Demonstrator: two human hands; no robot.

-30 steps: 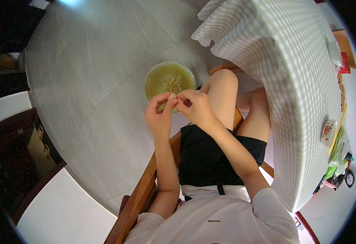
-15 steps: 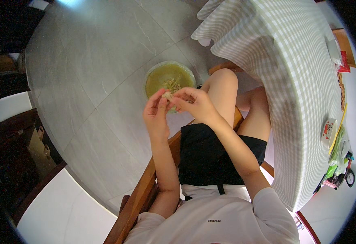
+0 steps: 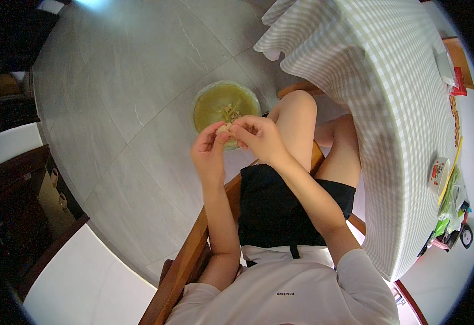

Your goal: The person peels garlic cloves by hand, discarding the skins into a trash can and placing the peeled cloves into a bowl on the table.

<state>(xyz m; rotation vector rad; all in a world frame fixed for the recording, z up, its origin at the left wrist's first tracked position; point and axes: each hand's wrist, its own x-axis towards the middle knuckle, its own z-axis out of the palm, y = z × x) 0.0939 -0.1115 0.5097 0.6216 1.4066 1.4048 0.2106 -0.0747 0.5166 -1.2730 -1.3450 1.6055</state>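
Over the waste bin, my left hand (image 3: 210,149) and my right hand (image 3: 256,136) meet fingertip to fingertip. Both pinch one small, pale, lumpy piece (image 3: 224,129), whose kind is too small to make out; it may be a garlic bulb. The round bin (image 3: 205,112) on the floor has a yellow-green inside. Light brown and greenish scraps (image 3: 230,111) lie in it, partly hidden behind my fingers.
To my right is a table under a checked cloth (image 3: 386,135). A white patterned bowl (image 3: 438,172), a green plastic bag (image 3: 449,208) and a red packet (image 3: 459,82) lie on its far side. A wooden chair (image 3: 193,238) is under me; grey tiles (image 3: 134,108) cover the floor.
My fingers have shifted slightly around the pale piece, the right ones closing in on it. Both arms stay nearly in place above the bin.
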